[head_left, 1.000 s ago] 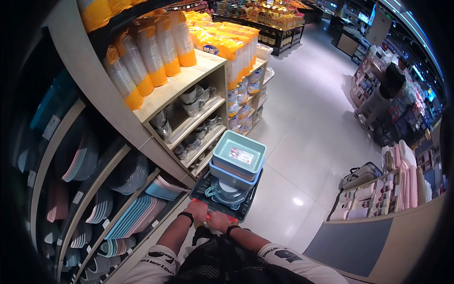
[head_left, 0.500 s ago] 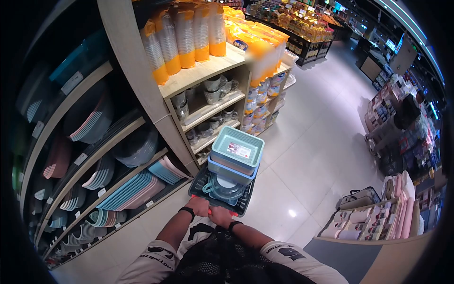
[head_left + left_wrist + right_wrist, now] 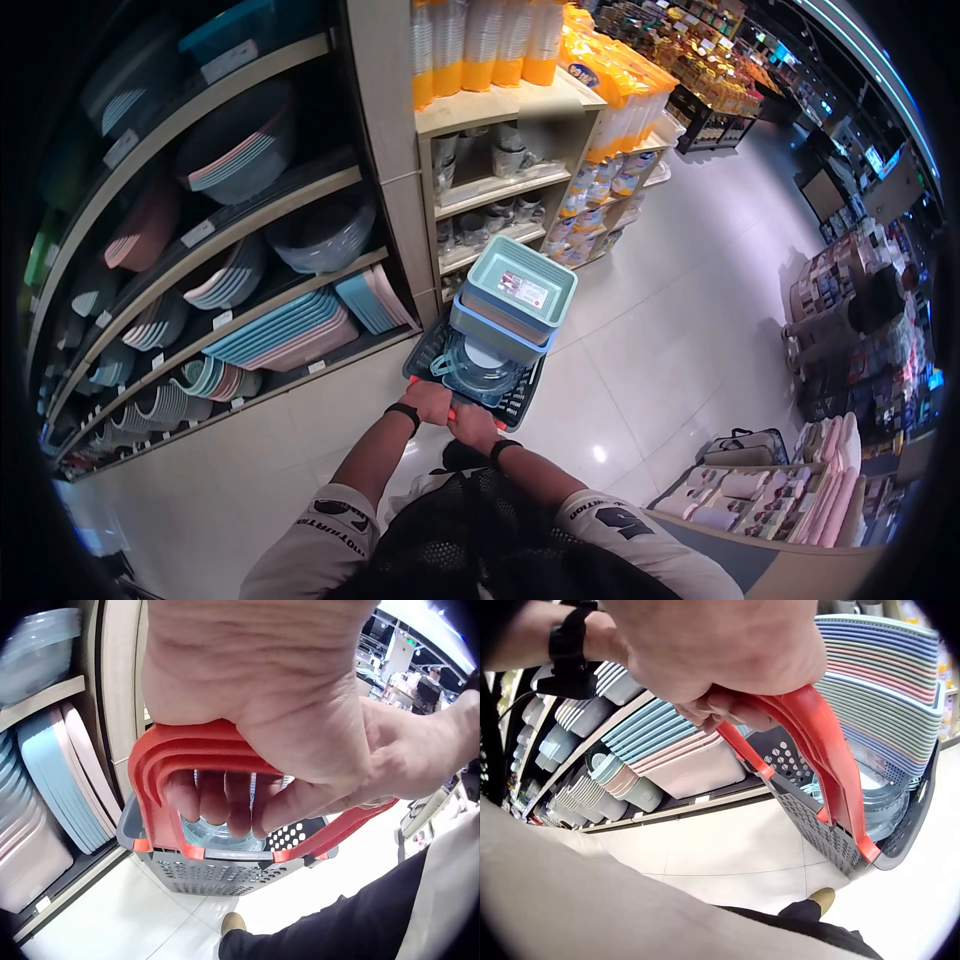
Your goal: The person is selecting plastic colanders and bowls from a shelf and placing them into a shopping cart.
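Both hands hold the red handle (image 3: 195,746) of a dark grey, perforated shopping basket (image 3: 810,817). My left hand (image 3: 428,401) curls over it, with fingertips showing under the bar in the left wrist view. Close beside it, my right hand (image 3: 476,427) grips the same handle, its fingers wrapped round in the right wrist view. Inside the basket stand nested rectangular plastic baskets (image 3: 520,288), pale green on top, with blue, pink and more green rims below. Nearer the handle lies a clear bluish plastic vessel (image 3: 470,368), partly hidden under the stack.
On the left, shelves hold plastic bowls (image 3: 320,232) and blue and pink tubs (image 3: 285,335). Ahead, a wooden shelf unit (image 3: 510,110) carries wrapped plastic cups (image 3: 480,45) and mugs (image 3: 512,158). A towel display (image 3: 770,490) stands to the right; a person (image 3: 850,315) is farther off on the tiled floor.
The head view has swung left, so the shelves have slid to the right and more of the left shelving shows. Both hands keep their grip on the basket handle.
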A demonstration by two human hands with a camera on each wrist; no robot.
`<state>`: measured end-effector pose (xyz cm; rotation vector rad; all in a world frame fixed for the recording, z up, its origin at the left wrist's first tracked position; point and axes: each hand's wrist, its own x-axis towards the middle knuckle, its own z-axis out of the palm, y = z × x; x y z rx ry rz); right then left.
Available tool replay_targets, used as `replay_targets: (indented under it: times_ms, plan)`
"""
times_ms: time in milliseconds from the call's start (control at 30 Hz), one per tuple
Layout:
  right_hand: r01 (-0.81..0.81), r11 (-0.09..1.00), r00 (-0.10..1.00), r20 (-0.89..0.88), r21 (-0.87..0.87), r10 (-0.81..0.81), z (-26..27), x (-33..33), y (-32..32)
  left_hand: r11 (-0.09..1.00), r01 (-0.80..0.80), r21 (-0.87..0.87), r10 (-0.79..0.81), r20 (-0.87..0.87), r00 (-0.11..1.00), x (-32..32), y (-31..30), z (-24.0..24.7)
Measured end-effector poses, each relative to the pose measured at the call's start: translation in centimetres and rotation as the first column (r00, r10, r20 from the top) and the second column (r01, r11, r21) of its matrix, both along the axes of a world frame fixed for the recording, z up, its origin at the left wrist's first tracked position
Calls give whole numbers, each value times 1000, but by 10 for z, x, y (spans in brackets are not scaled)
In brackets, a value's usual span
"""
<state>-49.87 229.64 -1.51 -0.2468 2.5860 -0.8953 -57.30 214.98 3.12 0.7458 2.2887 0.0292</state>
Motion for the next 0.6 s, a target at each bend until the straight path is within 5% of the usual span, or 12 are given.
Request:
replay_targets:
  times_ms: [600]
  plan:
    - [-208,977,978,-20,49,209,4,63,7,957,-282,67,284,-11,959,99,-12,-12]
